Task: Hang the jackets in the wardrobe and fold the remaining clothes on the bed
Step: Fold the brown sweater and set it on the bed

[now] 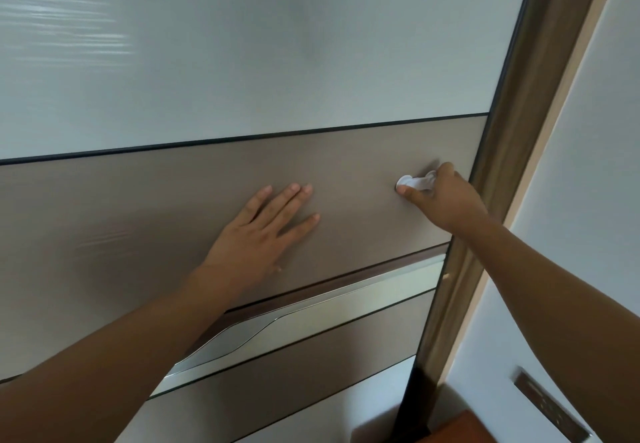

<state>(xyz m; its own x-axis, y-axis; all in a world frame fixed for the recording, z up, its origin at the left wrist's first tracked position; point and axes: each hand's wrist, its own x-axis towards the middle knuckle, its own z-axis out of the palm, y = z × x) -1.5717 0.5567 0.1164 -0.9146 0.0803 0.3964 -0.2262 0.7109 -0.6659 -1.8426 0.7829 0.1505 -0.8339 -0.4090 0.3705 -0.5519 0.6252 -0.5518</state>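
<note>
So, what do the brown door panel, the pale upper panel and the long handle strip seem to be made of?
The brown door panel: probably laminate or brushed metal; fine horizontal grain, satin sheen.
The pale upper panel: likely frosted glass or glossy acrylic; it reflects soft streaks of light.
The handle strip: polished metal, seemingly; bright mirror-like reflections.

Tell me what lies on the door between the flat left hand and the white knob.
Head view: nothing but bare brown door panel separates the left hand, pressed flat, from the white knob that the right hand grips.
</note>
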